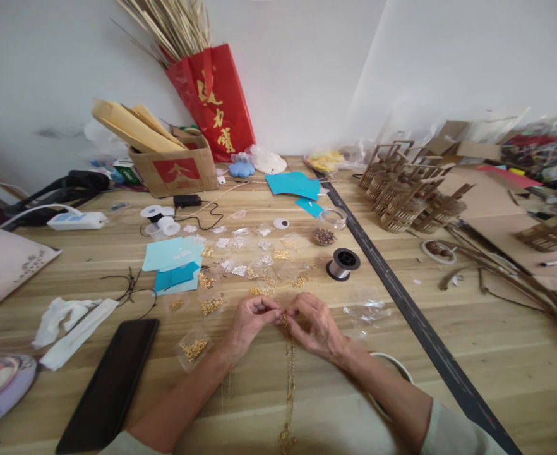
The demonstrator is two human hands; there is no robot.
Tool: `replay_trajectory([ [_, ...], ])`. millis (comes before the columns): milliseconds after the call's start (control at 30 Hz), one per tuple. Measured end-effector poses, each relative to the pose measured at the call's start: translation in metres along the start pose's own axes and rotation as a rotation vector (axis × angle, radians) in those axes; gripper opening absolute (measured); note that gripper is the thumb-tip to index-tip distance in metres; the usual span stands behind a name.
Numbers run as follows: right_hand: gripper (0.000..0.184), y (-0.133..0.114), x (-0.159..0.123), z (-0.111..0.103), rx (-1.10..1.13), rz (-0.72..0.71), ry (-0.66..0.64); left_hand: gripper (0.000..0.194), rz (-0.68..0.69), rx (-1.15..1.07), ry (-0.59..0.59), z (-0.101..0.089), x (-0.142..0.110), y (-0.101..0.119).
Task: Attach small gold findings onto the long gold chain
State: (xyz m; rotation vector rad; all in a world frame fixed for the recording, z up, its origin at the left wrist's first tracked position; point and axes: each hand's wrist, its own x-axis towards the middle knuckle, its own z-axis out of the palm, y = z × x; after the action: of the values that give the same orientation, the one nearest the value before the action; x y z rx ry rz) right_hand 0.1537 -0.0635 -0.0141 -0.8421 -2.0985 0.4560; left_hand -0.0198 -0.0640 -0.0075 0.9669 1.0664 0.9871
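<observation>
My left hand (252, 319) and my right hand (312, 325) meet over the wooden table (472, 354), fingers pinched together on the top end of a gold beaded strand (288, 392). The strand runs from my fingertips straight down toward me. Small clear bags of gold and silver beads (240, 265) lie spread just beyond my hands. One bag of gold beads (193, 349) sits left of my left wrist.
A black phone (110, 382) lies at the left, white folded tissue (72, 325) beyond it. A wire spool (343, 263), a bead jar (326, 230), blue paper (177, 265), a cardboard box (174, 167), a red bag (215, 101) and wooden baskets (406, 189) stand farther back.
</observation>
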Motion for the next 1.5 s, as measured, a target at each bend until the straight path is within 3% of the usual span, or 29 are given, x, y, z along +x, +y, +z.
replay_trajectory([
  [1500,0.006,0.0015,-0.0009,0.0004,-0.002,0.007,0.012,0.020,0.015,0.013,-0.018,-0.0016,0.0004,-0.0018],
])
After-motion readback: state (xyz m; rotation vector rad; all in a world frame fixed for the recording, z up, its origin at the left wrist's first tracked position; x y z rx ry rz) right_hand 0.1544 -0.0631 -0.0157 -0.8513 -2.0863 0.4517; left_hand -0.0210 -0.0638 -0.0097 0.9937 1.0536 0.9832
